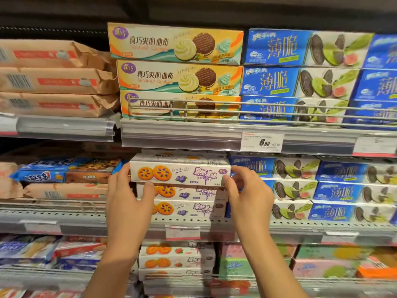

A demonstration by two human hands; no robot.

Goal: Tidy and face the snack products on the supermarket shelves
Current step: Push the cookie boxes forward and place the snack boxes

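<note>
At the upper left of the frame lie three stacked tan paper-wrapped packs (58, 79) with barcodes and red bands; their print is too blurred to read. Below them, at mid left, sits a blue packet (40, 172) beside a brown one.

The left hand (126, 198) grips the left end of the top white biscuit box (180, 172), thumb curled under its front edge. This box, printed with orange biscuits and blueberries and purple Chinese lettering, tops a stack of matching boxes (184, 201) at the centre of the middle shelf (75, 216). The right hand (249, 196) holds the box's right end, fingers curled round its corner.

Above, at upper centre, three yellow boxes (178, 61) read "真巧夹心曲奇" and "Sandwich Cookies". A wire rail (279, 110) fronts the grey metal upper shelf. Its price tag (262, 142) shows "6.50".

At the right, blue boxes (300, 82) marked "薄脆" picture dark sandwich biscuits with green filling, on both upper and middle shelves. The bottom shelf holds blurred, colourful packets (322, 265).
</note>
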